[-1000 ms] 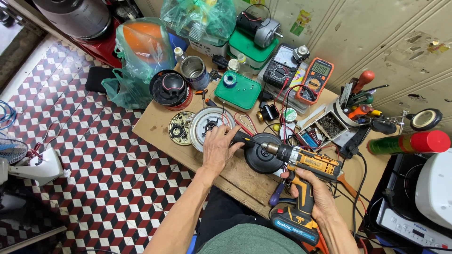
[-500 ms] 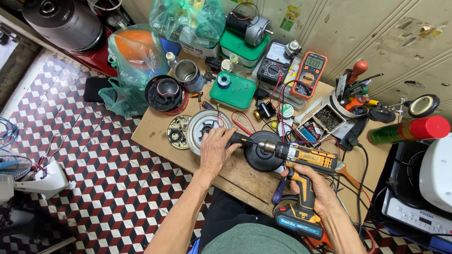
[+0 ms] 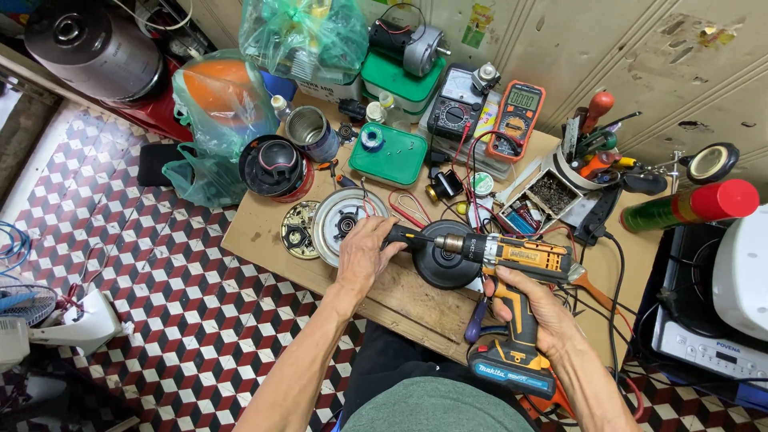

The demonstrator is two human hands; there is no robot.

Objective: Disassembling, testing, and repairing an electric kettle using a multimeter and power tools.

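Near the front edge of the bench (image 3: 264,240) lies a black round part (image 3: 442,258). The cordless drill (image 3: 512,264), long axis level along that edge, points left across it. The right hand (image 3: 532,308) wraps the grip; left hand (image 3: 364,252) fingers pinch the bit's tip.

Orange/black cordless drill (image 3: 512,264) lying horiz., bit into black round disc part (image 3: 442,254) on wooden bench.

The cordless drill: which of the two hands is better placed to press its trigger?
The right hand. It already grips the handle of the cordless drill, so its fingers are probably nearest the trigger. The left hand is at the bit end, beside the black round part, away from the handle.
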